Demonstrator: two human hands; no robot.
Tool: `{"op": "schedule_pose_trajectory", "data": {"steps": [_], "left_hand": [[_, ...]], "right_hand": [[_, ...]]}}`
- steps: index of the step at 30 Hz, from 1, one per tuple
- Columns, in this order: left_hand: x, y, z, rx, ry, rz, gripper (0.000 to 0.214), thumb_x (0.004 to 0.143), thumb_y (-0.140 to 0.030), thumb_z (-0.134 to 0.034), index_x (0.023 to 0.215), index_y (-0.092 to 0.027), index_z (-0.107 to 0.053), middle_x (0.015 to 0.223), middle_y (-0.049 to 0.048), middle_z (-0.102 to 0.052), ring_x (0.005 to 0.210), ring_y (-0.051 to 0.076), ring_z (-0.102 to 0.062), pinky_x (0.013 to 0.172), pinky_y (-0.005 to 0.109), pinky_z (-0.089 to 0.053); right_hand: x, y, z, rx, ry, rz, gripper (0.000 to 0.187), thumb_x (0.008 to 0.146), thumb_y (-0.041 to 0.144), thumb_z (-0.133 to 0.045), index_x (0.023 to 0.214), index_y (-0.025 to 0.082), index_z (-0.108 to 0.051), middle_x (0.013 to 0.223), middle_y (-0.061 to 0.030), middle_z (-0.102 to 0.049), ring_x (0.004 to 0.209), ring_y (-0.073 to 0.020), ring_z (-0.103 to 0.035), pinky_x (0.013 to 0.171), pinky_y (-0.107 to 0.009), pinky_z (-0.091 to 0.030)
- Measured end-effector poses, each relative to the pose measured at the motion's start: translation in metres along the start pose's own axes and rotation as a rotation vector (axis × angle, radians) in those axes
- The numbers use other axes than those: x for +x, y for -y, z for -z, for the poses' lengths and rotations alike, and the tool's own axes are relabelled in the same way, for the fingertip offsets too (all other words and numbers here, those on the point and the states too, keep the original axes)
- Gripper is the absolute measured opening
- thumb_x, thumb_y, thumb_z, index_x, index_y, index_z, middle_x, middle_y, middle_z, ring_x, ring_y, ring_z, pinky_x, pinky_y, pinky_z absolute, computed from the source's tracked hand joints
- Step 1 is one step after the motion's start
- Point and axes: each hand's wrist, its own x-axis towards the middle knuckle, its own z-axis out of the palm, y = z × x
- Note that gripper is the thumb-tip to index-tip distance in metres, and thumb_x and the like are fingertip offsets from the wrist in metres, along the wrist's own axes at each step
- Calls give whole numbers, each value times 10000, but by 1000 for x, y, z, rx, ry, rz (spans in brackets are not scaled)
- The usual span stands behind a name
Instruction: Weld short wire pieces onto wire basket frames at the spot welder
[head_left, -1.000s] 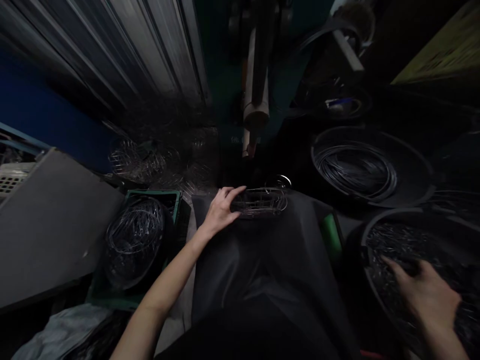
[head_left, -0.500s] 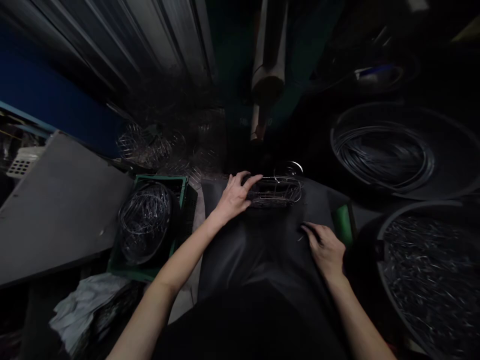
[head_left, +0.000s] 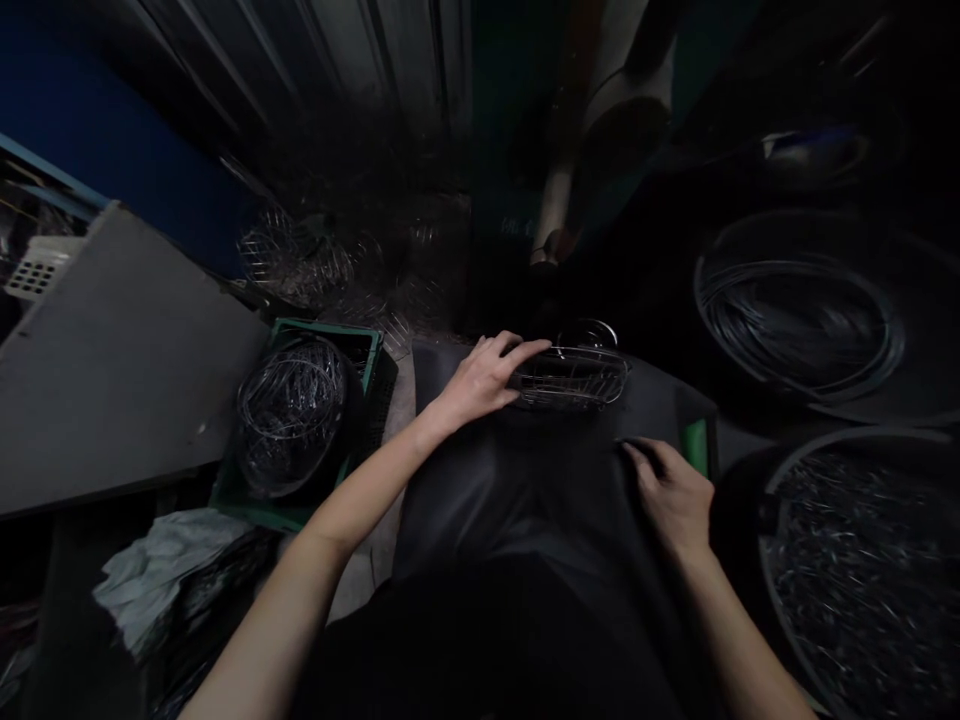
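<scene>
Your left hand grips the left end of a wire basket, index finger along the upper wire, thumb at the lower. Basket lies ahead of you, at the far edge of the dark cloth over your lap. Your right hand hangs just nearer and to the right, thumb and forefinger drawn close; cannot tell whether they pinch anything. Bucket of small metal pieces: right of that hand.
</scene>
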Motion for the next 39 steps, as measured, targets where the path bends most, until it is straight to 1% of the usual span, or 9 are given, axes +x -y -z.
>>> {"op": "schedule_pose_trajectory", "data": {"steps": [2, 4, 8, 11, 17, 20, 27, 35, 39], "left_hand": [[0, 1, 4, -12, -44, 0, 671, 739, -90, -588, 1351, -265, -375, 1200, 65, -464, 1129, 230, -518, 1029, 452, -424], [1, 0, 9, -4, -91, 14, 660, 745, -101, -586, 1348, -272, -379, 1191, 61, -472, 1133, 225, -516, 1031, 443, -423], [7, -5, 12, 61, -134, 28, 624, 754, -90, -568, 1324, -281, -399, 1194, 58, -481, 1155, 232, -503, 1084, 506, -346], [9, -6, 12, 102, -156, 41, 605, 757, -70, -543, 1312, -271, -406, 1199, 66, -481, 1174, 240, -494, 1101, 544, -301], [8, -1, 11, 143, -215, 79, 603, 743, -56, -523, 1299, -259, -408, 1194, 68, -497, 1167, 231, -503, 1096, 528, -323], [8, 2, 12, 174, -224, 78, 608, 735, -41, -509, 1294, -257, -414, 1204, 70, -502, 1165, 229, -509, 1092, 522, -333], [10, 2, 13, 261, -250, 48, 579, 770, -35, -468, 1301, -260, -420, 1198, 78, -511, 1149, 228, -525, 1088, 545, -325], [18, 5, 16, 169, -275, 58, 564, 767, -53, -480, 1295, -248, -441, 1195, 83, -519, 1143, 231, -527, 1093, 542, -322], [23, 9, 15, 170, -323, 36, 571, 769, -52, -482, 1298, -258, -428, 1194, 71, -518, 1131, 215, -529, 1099, 526, -323]], "right_hand": [[8, 24, 7, 163, -40, -165, 364, 785, 516, -597, 874, 174, -684, 789, -47, -685, 670, -169, -623, 628, -279, -512], [21, 57, 15, 343, -56, -268, 368, 740, 512, -657, 872, 169, -678, 720, -26, -664, 579, -143, -588, 547, -255, -495], [55, 113, 15, 601, 22, -262, 365, 724, 500, -672, 836, 153, -657, 650, -21, -636, 532, -143, -576, 507, -257, -486], [77, 131, -2, 615, 93, -225, 332, 728, 487, -659, 808, 164, -644, 696, -26, -658, 596, -157, -603, 557, -261, -488], [88, 145, -28, 421, 6, -146, 308, 778, 476, -587, 825, 178, -649, 750, -30, -675, 631, -153, -591, 617, -259, -452], [88, 149, -30, 406, -16, -151, 315, 774, 486, -588, 808, 177, -641, 708, -23, -661, 602, -150, -582, 590, -252, -436], [98, 149, -32, 416, 11, -139, 331, 766, 502, -607, 802, 175, -641, 679, -15, -649, 571, -141, -549, 572, -253, -426], [96, 149, -50, 340, -188, 77, 293, 844, 453, -541, 856, 173, -624, 800, -46, -654, 710, -164, -599, 676, -274, -464], [101, 148, -54, 336, -243, 125, 269, 856, 426, -549, 872, 168, -624, 819, -50, -650, 742, -163, -601, 709, -275, -467]]}}
